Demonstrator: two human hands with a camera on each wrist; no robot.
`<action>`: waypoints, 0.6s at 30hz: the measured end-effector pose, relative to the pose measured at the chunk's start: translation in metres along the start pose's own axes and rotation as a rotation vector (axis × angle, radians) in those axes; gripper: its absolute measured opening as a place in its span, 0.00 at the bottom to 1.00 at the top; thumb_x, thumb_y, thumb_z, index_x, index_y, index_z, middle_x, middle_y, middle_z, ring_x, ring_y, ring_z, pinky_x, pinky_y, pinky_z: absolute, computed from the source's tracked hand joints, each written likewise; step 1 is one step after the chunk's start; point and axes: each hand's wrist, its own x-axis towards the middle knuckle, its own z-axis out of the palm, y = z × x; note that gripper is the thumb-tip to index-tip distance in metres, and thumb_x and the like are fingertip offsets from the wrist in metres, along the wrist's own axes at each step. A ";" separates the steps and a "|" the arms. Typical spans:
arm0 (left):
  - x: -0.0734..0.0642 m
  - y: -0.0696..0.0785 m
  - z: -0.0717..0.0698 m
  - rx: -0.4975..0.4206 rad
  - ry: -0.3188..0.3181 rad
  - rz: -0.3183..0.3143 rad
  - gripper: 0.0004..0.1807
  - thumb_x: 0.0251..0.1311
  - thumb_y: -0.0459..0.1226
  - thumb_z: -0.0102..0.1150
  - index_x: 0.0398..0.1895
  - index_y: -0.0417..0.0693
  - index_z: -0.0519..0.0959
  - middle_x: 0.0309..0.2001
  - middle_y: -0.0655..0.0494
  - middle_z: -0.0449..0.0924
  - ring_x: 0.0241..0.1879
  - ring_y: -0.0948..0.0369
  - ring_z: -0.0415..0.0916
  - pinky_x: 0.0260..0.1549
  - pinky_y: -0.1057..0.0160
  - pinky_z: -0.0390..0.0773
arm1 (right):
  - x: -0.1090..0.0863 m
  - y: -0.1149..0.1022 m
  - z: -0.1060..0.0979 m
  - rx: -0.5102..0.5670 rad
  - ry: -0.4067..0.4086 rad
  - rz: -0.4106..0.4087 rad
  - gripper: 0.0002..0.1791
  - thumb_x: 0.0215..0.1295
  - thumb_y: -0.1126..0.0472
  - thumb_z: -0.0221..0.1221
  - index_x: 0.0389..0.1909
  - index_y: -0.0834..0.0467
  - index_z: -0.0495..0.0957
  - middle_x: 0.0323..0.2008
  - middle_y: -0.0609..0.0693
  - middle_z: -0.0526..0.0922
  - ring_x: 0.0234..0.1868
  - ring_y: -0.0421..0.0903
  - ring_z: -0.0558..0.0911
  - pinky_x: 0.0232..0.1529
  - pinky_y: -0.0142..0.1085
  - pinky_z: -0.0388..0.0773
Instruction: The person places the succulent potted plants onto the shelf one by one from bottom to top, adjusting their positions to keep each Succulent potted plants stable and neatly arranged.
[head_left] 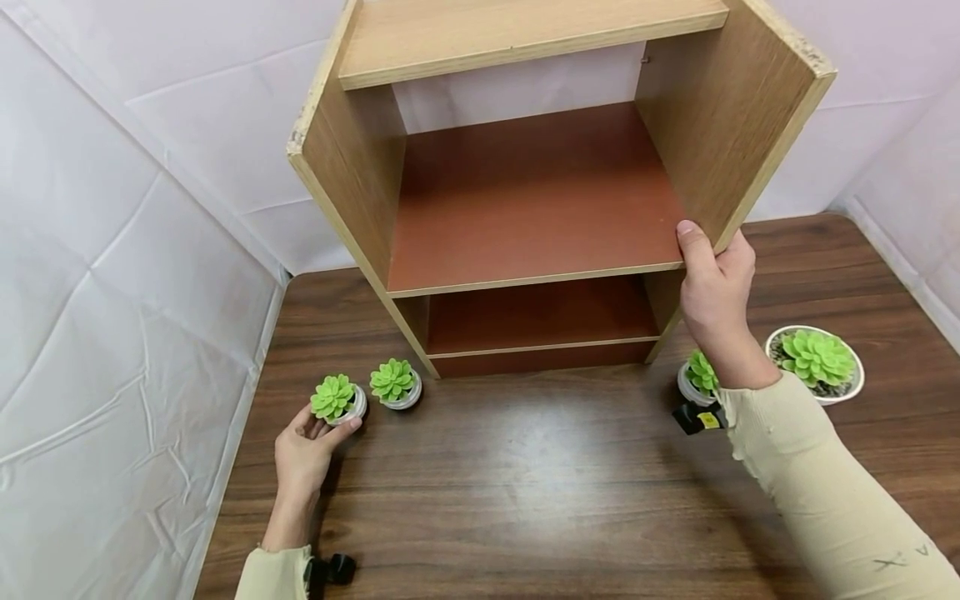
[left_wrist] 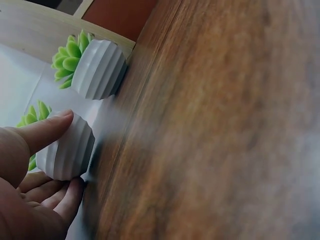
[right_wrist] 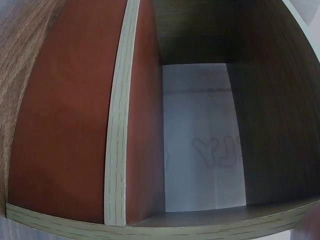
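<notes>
At L side of table (head_left: 525, 492), potted plant (grey ribbed pot (left_wrist: 69, 151)) is gripped by L hand (head_left: 306, 457), nr twin plant (head_left: 395, 383). R hand (head_left: 717, 287) grips R side of cabinet (head_left: 536, 196); small plant (head_left: 702, 373) & oval-potted plant (head_left: 817, 358) stand nr that hand.

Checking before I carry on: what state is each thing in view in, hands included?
Light-wood cabinet with red-brown shelves: standing, open-fronted.
Right hand: gripping the cabinet's right side.
Leftmost green succulent in pale ribbed pot: held; base contact unclear.
Left hand: gripping that pot.
Neighbouring green succulent in pale ribbed pot: upright, not held.
Partly hidden green succulent in pale pot: upright, not held.
Green succulent in white oval bowl: upright, not held.
</notes>
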 end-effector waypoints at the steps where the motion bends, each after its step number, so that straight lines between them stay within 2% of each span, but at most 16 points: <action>1: -0.001 0.001 0.000 0.001 0.003 -0.001 0.38 0.50 0.25 0.73 0.66 0.32 0.69 0.62 0.37 0.70 0.60 0.49 0.70 0.47 0.73 0.73 | 0.000 0.000 0.000 -0.004 -0.001 0.001 0.06 0.68 0.63 0.57 0.39 0.58 0.82 0.30 0.45 0.83 0.33 0.42 0.80 0.41 0.32 0.71; 6: -0.004 0.003 0.002 0.000 0.024 0.002 0.38 0.49 0.26 0.74 0.66 0.33 0.69 0.61 0.38 0.71 0.59 0.48 0.70 0.46 0.72 0.73 | 0.000 0.000 -0.001 -0.013 -0.010 -0.001 0.06 0.69 0.63 0.57 0.39 0.59 0.81 0.30 0.45 0.83 0.33 0.42 0.80 0.41 0.32 0.71; 13: -0.009 0.004 0.002 0.084 0.100 0.051 0.37 0.47 0.28 0.76 0.64 0.38 0.73 0.60 0.44 0.74 0.56 0.49 0.74 0.45 0.74 0.73 | 0.000 0.001 -0.001 -0.006 -0.009 -0.014 0.07 0.69 0.63 0.57 0.40 0.60 0.82 0.31 0.45 0.83 0.34 0.42 0.80 0.42 0.33 0.71; 18: -0.012 0.006 0.003 0.090 0.114 0.064 0.37 0.47 0.31 0.77 0.64 0.39 0.74 0.59 0.46 0.75 0.55 0.49 0.75 0.46 0.72 0.74 | 0.000 0.002 -0.001 0.005 -0.009 -0.018 0.07 0.68 0.64 0.57 0.41 0.60 0.81 0.31 0.46 0.83 0.34 0.43 0.80 0.42 0.33 0.72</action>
